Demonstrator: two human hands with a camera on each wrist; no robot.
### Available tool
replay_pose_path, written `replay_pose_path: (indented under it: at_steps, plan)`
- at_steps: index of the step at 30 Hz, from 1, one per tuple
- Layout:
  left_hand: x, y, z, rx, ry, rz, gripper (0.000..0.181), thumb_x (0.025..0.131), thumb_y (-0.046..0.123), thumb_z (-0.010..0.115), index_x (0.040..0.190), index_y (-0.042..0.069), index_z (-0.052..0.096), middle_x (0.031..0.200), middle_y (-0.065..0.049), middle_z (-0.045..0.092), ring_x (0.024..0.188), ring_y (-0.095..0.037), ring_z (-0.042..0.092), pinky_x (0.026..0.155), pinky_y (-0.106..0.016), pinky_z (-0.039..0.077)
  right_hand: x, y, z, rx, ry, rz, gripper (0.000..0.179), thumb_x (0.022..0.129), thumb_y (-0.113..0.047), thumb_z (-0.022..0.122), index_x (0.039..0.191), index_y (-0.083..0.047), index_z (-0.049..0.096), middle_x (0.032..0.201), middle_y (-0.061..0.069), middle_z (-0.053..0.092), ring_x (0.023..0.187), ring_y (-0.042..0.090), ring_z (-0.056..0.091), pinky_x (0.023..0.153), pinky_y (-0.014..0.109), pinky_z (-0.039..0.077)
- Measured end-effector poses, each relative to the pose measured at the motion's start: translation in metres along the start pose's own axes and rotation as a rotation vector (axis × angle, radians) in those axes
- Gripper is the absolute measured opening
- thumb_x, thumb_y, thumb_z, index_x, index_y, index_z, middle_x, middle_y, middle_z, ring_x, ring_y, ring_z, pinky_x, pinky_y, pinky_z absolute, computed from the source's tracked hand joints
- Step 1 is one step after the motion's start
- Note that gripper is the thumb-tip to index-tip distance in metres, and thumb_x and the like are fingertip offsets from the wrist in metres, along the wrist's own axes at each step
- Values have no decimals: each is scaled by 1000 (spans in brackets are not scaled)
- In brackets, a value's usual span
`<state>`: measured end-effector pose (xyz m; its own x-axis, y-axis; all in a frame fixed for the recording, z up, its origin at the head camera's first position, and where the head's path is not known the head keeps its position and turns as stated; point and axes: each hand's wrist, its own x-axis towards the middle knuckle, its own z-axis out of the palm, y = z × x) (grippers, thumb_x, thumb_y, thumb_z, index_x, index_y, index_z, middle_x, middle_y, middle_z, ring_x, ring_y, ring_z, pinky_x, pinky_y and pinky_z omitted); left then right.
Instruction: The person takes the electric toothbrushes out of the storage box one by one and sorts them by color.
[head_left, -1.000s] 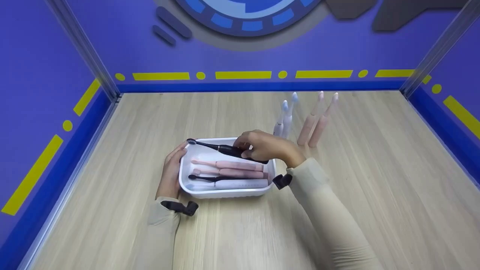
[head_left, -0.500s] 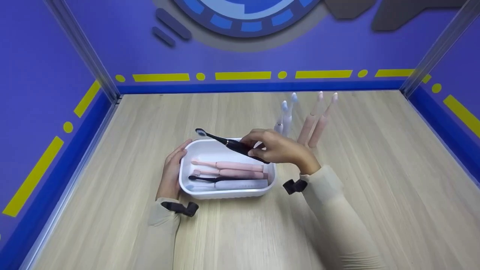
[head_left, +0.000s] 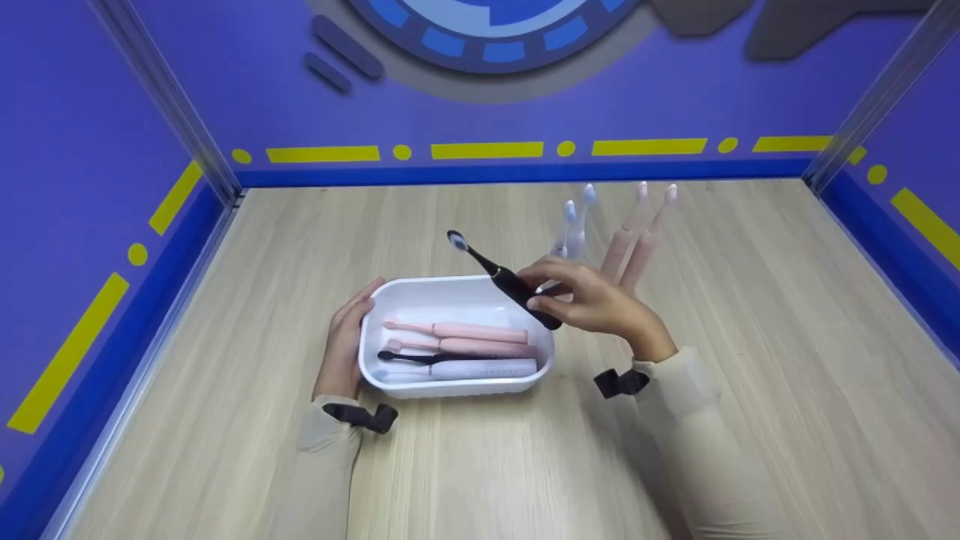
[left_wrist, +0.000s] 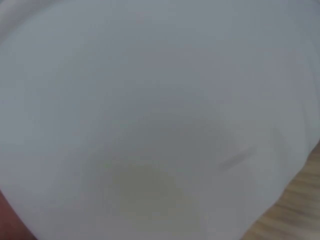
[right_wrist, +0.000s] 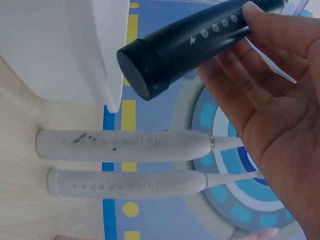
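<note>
My right hand (head_left: 600,300) pinches a black electric toothbrush (head_left: 517,289) by its handle, above the right end of a white plastic bin (head_left: 454,388). Its brush head points up and to the left. In the right wrist view the black handle (right_wrist: 185,45) lies between thumb and fingers, base toward the bin. My left hand (head_left: 343,349) holds the bin's left end, whose white wall (left_wrist: 150,100) fills the left wrist view. In the bin lie two pink electric toothbrushes (head_left: 480,331), a white electric toothbrush (head_left: 484,368) and another black one (head_left: 405,358), partly hidden.
Two white electric toothbrushes (right_wrist: 125,145) stand upright behind my right hand, their lower parts hidden in the head view. Beside them two pink electric toothbrushes (head_left: 637,259) stand upright. Blue panels (head_left: 480,112) enclose the wooden table (head_left: 300,247) at the back and sides.
My right hand has lifted the black electric toothbrush out of the bin and moved right, tilting its head further upward. The left hand and bin have stayed almost still.
</note>
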<state>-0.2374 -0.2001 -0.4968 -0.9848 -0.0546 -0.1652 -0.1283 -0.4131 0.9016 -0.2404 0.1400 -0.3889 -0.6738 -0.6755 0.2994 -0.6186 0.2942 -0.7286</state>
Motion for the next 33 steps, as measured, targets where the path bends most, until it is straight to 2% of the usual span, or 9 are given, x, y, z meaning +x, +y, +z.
replay_pose_path:
  at_steps: [9, 20, 26, 33]
  plan:
    - [0, -1, 1, -5, 11, -2, 45, 99, 9, 37, 143, 2, 42, 155, -7, 35, 144, -17, 30, 119, -30, 24, -13, 15, -5, 28, 120, -140, 32, 86, 4, 65, 118, 8, 60, 109, 20, 64, 103, 11, 61, 87, 28, 57]
    - [-1, 0, 1, 6, 18, -7, 44, 100, 10, 36, 142, 5, 45, 154, -5, 37, 144, -16, 29, 120, -29, 23, -29, 22, -13, 81, 261, -121, 31, 81, 14, 65, 112, 13, 61, 108, 26, 62, 103, 3, 60, 85, 24, 56]
    - [-1, 1, 2, 14, 17, -11, 43, 100, 11, 36, 142, 6, 46, 154, -4, 37, 143, -16, 30, 119, -29, 24, -39, 28, -20, 85, 322, -112, 33, 79, 16, 65, 112, 12, 62, 106, 15, 64, 100, 6, 63, 87, 25, 56]
    - [-3, 0, 1, -4, -7, 0, 43, 101, 11, 35, 143, 6, 45, 152, -6, 39, 141, -17, 35, 118, -30, 27, -50, 35, -29, 75, 378, -96, 33, 80, 19, 62, 112, 13, 61, 108, 0, 63, 99, 5, 63, 86, 20, 55]
